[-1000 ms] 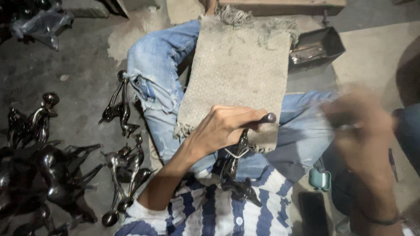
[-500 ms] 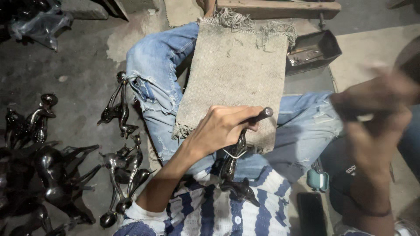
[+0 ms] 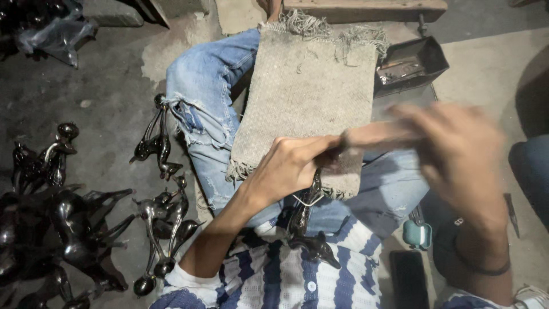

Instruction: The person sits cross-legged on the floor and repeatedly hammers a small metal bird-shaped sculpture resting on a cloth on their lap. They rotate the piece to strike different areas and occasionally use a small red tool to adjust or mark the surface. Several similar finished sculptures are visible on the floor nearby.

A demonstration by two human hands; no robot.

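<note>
Dark figurines (image 3: 68, 229), seemingly metal, on floor (image 3: 103, 114)

Right hand (image 3: 452, 151) motion-blurred, its grip unreadable, dark figurine (image 3: 306, 229) partly hidden under left hand (image 3: 289, 166)

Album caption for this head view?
Left hand grips a dark metal figurine on a lap cloth; right hand blurred.

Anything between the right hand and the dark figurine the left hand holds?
Nothing visible. The right hand, blurred, is beside the left hand, which clasps the figurine over the woven mat; a blurred tool spans the gap.
</note>
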